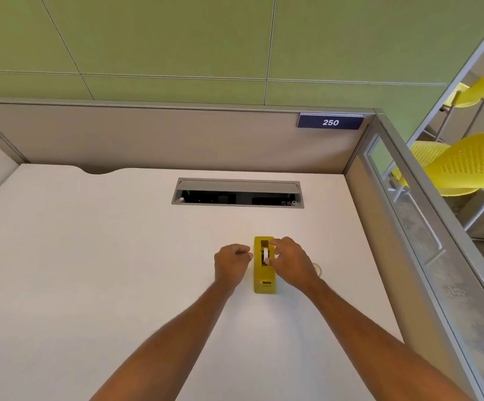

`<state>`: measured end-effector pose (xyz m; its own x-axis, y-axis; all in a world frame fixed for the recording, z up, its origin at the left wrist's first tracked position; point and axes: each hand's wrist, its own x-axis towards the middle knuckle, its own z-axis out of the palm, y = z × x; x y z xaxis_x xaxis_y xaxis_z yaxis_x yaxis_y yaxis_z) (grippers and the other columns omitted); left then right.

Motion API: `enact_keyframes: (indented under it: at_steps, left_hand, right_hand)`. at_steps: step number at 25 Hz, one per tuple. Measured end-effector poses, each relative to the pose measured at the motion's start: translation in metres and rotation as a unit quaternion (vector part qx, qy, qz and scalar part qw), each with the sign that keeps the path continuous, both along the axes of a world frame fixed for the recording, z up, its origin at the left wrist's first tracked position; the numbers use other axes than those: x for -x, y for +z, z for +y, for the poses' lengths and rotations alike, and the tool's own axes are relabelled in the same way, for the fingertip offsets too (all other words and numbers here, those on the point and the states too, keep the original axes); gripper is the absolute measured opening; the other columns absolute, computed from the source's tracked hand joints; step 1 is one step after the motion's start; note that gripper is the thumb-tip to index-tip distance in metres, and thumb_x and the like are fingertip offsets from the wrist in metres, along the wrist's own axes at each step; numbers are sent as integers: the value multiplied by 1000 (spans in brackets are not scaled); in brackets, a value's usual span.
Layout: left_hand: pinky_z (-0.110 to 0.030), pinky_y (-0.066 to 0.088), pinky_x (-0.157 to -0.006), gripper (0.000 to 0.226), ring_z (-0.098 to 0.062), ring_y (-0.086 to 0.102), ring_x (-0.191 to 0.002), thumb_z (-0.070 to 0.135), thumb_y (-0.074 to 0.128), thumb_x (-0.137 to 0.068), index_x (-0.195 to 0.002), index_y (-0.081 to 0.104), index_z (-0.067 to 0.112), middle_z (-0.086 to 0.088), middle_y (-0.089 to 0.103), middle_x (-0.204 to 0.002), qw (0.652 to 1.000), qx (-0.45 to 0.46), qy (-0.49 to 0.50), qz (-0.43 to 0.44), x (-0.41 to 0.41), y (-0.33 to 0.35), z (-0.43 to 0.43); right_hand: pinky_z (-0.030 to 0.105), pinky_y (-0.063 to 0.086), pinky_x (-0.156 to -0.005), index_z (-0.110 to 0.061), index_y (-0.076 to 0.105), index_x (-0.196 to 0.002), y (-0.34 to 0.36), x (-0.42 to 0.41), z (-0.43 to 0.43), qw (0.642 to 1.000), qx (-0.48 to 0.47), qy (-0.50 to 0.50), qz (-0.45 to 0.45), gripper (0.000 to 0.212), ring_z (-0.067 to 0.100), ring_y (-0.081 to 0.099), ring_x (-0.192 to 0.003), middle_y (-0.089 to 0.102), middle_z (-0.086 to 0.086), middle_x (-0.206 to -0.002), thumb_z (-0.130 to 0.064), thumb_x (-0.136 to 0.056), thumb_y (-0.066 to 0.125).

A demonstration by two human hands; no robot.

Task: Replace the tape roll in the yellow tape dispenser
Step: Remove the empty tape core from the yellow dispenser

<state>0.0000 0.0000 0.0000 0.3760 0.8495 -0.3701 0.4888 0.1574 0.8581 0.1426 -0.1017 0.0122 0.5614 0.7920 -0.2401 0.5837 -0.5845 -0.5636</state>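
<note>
The yellow tape dispenser (264,273) stands on the white desk (90,270), its cutter end towards me. A white tape roll (265,254) sits in its well. My right hand (291,263) reaches over the dispenser from the right, thumb and fingers pinched on that roll. My left hand (232,263) rests just left of the dispenser, fingers curled, its knuckles against the yellow side. A clear tape roll (317,269) lies on the desk behind my right wrist, mostly hidden.
An open grey cable tray (237,185) is sunk in the desk beyond the dispenser. Beige partition walls (162,140) close the back and right sides, with a "250" sign (330,122). Yellow chairs (466,166) stand outside on the right.
</note>
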Motion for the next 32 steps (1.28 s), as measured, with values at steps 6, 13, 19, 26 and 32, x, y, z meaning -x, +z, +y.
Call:
enact_keyframes:
  at_steps: [6, 13, 19, 26, 32]
  left_hand:
    - [-50, 63, -104, 28, -36, 79, -108, 14, 84, -91, -118, 84, 7, -12, 84, -112, 999, 38, 10, -2, -13, -8, 2]
    - [-52, 65, -100, 23, -37, 80, -103, 11, 85, -86, -109, 86, 7, -13, 85, -104, 999, 46, 6, 4, -18, -17, 2]
    - [-51, 66, -97, 20, -37, 82, -99, 12, 85, -85, -105, 86, 8, -14, 85, -100, 999, 50, -9, 12, -18, -17, 5]
    - [-52, 67, -95, 22, -39, 82, -97, 12, 84, -88, -108, 85, 5, -17, 85, -102, 999, 46, -15, 10, -17, -19, 6]
    - [-51, 68, -93, 19, -38, 83, -93, 12, 84, -88, -106, 85, 6, -17, 85, -98, 998, 49, -21, 16, -18, -18, 8]
  right_hand:
    - [35, 54, -87, -23, 62, -145, -2, -2, 13, 997, 42, 49, -35, 47, 25, 67, -110, 61, 4, -129, -33, -100, 75]
    - [40, 57, -92, -19, 64, -142, -7, -5, 15, 989, 67, 100, -87, 42, 25, 64, -116, 58, 4, -133, -30, -102, 71]
    - [38, 54, -80, -14, 68, -122, -9, -9, 27, 974, 108, 139, -140, 28, 27, 64, -107, 57, 7, -127, -29, -100, 74]
    - [36, 55, -78, -17, 71, -122, -10, -16, 34, 969, 116, 158, -153, 32, 24, 65, -98, 59, 5, -121, -35, -96, 79]
    - [35, 55, -76, -18, 73, -120, -12, -17, 36, 970, 114, 155, -151, 31, 23, 65, -94, 59, 4, -119, -34, -95, 80]
